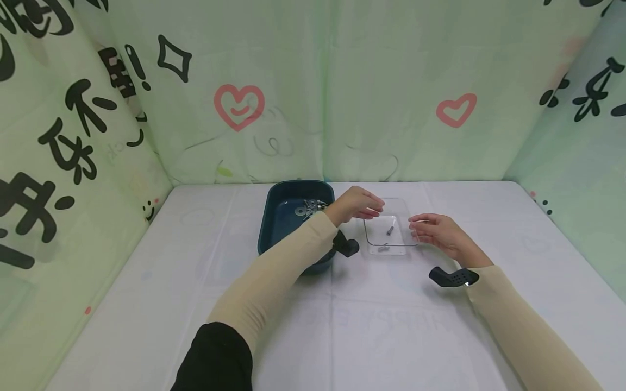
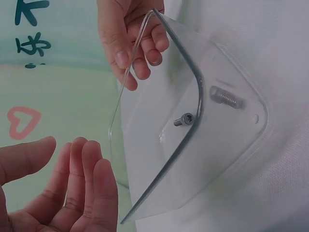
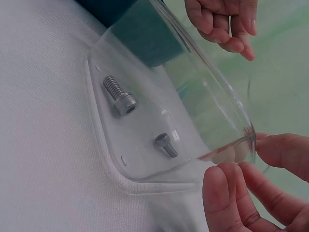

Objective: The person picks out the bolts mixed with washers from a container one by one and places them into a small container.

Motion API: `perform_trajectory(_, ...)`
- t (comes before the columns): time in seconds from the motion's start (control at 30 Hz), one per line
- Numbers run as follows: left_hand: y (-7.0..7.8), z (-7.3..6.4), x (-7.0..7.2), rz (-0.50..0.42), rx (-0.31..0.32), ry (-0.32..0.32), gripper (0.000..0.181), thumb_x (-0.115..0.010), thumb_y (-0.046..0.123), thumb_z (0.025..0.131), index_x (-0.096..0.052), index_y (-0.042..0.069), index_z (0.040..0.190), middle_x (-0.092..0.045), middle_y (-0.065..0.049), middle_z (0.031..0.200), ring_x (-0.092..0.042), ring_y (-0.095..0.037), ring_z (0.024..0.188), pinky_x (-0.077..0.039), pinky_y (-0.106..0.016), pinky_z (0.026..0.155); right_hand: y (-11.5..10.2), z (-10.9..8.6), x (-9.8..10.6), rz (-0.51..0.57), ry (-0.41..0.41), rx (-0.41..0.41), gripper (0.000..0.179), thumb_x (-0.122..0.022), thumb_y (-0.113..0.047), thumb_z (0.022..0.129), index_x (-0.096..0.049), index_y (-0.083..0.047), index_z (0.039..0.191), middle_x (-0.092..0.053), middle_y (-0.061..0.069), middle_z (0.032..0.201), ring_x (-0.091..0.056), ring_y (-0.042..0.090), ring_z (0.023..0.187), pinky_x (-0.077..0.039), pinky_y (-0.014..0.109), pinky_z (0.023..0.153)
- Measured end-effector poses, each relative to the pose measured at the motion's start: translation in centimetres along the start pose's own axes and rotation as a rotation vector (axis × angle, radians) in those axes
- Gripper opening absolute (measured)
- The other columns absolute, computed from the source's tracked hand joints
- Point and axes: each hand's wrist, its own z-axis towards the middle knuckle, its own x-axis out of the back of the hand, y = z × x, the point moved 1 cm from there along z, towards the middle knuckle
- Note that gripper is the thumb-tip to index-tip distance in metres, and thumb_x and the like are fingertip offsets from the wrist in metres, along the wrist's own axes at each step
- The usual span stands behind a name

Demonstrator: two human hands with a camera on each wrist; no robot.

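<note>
A clear plastic box (image 1: pixel 391 245) stands on the white table with two metal socket-head bolts inside. The larger bolt (image 3: pixel 120 96) and the smaller bolt (image 3: pixel 165 145) lie apart on its floor. My right hand (image 1: pixel 442 233) is at the box's right side; thumb and fingers pinch the rim there, as the right wrist view shows. Over the box's left far part hovers my left hand (image 1: pixel 359 203), its fingers loosely bent and nothing between them. In the left wrist view, the left fingertips (image 2: pixel 104 169) are beside the box's rim.
Left of the box stands a dark teal tray (image 1: pixel 266 228), partly covered by my left forearm. Several metal washers and bolts (image 1: pixel 310 208) lie in its far right part. Printed fabric (image 1: pixel 342 108) walls in the white table (image 1: pixel 171 304) at the back and sides.
</note>
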Motion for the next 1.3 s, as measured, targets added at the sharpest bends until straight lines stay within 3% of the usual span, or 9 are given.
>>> perform_trajectory(0.57, 1.0, -2.0, 3.0, 0.059, -0.026, -0.013, 0.030, -0.059, 0.012, 0.092, -0.061, -0.002, 0.119, -0.061, -0.018, 0.123, -0.058, -0.034, 0.116, -0.047, -0.040, 0.100, -0.1, 0.0, 0.1, -0.011, 0.002, 0.024, 0.050, -0.054, -0.021, 0.096, -0.038, 0.010, 0.133, -0.060, -0.020, 0.089, -0.059, -0.003, 0.082, -0.053, 0.013, 0.077)
perform_trajectory(0.93, 0.7, -2.3, 4.9, 0.125, 0.001, -0.006, 0.033, -0.056, 0.016, 0.094, -0.058, 0.003, 0.124, -0.060, -0.013, 0.127, -0.059, -0.027, 0.117, -0.050, -0.032, 0.097, 0.1, -0.2, 0.0, -0.012, 0.001, 0.011, 0.049, -0.054, -0.021, 0.095, -0.039, 0.008, 0.132, -0.060, -0.021, 0.087, -0.059, -0.002, 0.083, -0.054, 0.015, 0.078)
perform_trajectory(1.3, 0.3, -3.4, 6.9, 0.111, 0.011, 0.052, 0.033, -0.054, 0.017, 0.095, -0.057, 0.003, 0.125, -0.059, -0.014, 0.128, -0.058, -0.028, 0.117, -0.046, -0.035, 0.102, 0.1, -0.1, 0.0, -0.023, 0.020, -0.006, 0.051, -0.055, -0.023, 0.095, -0.038, 0.007, 0.133, -0.059, -0.020, 0.089, -0.059, -0.001, 0.083, -0.053, 0.014, 0.078)
